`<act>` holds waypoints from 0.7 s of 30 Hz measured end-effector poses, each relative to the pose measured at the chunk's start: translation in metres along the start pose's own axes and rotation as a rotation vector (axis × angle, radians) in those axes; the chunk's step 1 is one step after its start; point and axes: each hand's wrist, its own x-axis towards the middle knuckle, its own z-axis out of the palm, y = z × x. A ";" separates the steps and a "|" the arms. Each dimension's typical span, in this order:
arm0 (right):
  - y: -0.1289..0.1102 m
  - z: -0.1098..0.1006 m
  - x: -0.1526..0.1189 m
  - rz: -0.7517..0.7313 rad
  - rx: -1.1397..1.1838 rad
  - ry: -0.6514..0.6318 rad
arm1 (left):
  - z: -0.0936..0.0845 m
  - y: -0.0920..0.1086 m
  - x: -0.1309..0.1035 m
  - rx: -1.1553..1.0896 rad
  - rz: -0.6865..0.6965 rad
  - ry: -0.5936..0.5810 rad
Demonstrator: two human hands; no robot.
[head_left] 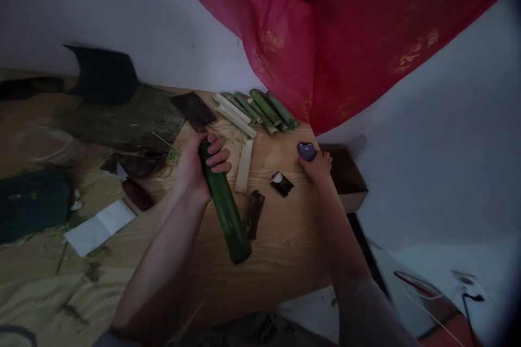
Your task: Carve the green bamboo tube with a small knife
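Green stalk (228,217) in left hand (195,168), knife (135,192) nearby

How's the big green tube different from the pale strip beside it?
The green tube is dark green and shiny, but the pale strip is a light creamy colour. The green tube is round and fat, while the pale strip looks flat and thinner. The left hand holds the green tube, but the pale strip lies on the table. Both are long and straight.

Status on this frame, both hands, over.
Left hand gripping green bamboo tube. Right hand on phone at table's right edge. Dark curved piece beside tube's lower end.
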 end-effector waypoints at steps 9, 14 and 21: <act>0.006 0.003 0.006 0.028 0.020 -0.034 | 0.000 0.002 -0.002 -0.052 -0.031 -0.011; 0.011 0.005 0.006 -0.006 0.031 -0.027 | 0.001 0.002 -0.004 -0.063 -0.035 -0.015; 0.018 0.007 0.005 -0.029 0.041 -0.053 | 0.002 0.002 -0.006 -0.067 -0.040 -0.030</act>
